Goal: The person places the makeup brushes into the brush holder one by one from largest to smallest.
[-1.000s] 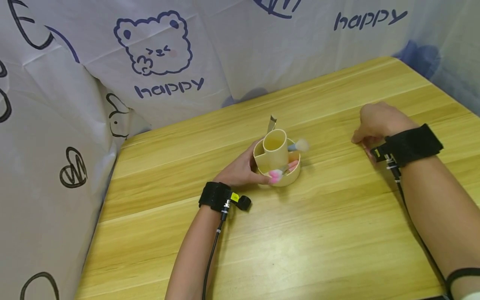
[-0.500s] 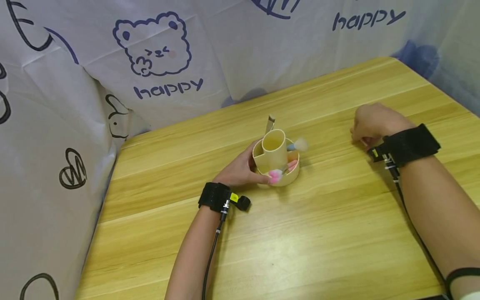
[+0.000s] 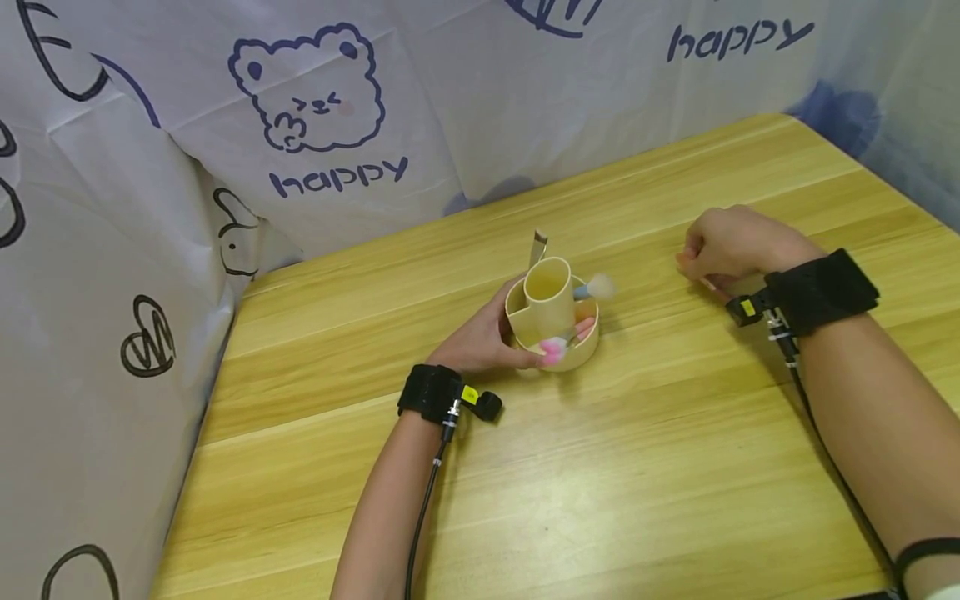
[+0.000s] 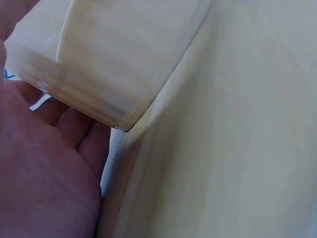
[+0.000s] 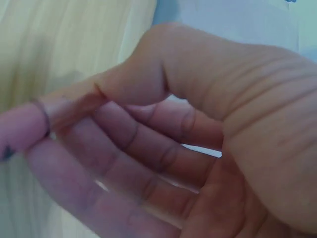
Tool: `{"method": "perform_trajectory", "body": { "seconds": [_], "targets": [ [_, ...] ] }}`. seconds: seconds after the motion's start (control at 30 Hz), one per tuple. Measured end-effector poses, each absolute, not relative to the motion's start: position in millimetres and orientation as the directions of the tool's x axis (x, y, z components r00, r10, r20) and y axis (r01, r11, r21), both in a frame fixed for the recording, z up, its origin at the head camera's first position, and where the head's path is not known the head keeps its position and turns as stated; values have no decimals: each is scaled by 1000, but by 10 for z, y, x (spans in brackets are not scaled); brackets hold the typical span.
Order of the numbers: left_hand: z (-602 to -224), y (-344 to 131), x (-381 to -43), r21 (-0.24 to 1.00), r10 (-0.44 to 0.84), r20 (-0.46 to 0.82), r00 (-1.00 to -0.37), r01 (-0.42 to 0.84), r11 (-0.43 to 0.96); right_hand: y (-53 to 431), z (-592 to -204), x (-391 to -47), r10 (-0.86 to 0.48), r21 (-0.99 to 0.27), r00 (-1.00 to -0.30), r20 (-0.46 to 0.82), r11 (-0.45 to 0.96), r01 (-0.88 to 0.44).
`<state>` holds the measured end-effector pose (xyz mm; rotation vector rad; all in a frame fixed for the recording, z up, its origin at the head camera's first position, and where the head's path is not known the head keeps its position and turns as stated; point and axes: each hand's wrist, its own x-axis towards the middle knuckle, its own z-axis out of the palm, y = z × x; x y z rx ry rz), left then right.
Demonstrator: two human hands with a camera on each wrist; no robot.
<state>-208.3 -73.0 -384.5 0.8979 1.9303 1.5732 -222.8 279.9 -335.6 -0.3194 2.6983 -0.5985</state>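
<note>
A cream round organizer (image 3: pixel 573 360) with a tall cup in its middle stands on the table. My left hand (image 3: pixel 480 337) grips its left side, thumb in front and fingers behind. In the left wrist view the organizer's wall (image 4: pixel 124 59) rises beside my palm. It holds a makeup brush (image 3: pixel 597 288) with pale bristles, a pink-and-white brush head (image 3: pixel 553 350), pink sticks (image 3: pixel 585 329) and a flat metal tool (image 3: pixel 538 248). My right hand (image 3: pixel 738 242), off to the right, pinches a small pink tube (image 5: pixel 22 130) between thumb and fingers; its exact kind is unclear.
The wood-grain table (image 3: pixel 637 467) extends around both hands. A white cloth (image 3: pixel 450 100) with blue drawings hangs along its back and left edges. Black cables (image 3: pixel 423 508) run from the wrist straps along both forearms.
My right hand has moved a little left toward the organizer, and a pinkish tip now shows at its fingers. The left hand and organizer have stayed in place.
</note>
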Motion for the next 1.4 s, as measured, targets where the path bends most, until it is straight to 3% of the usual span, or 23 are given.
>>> {"method": "perform_trajectory", "body": {
  "seconds": [0.57,0.83,1.4],
  "targets": [
    [-3786,-734,-2040,966,707,6,-707,187,179,2473,-3092,-2128,-368,-421,-923,-110,859,-293],
    [-3774,-737,-2038,962,708,-5,-706,191,197,2301,-2958,-2018,-480,-358,-877,12,817,-452],
    [-3771,-721,-2042,963,699,-7,-716,185,198,2083,-2736,-1782,-552,-365,-816,170,734,-573]
  ]
}}
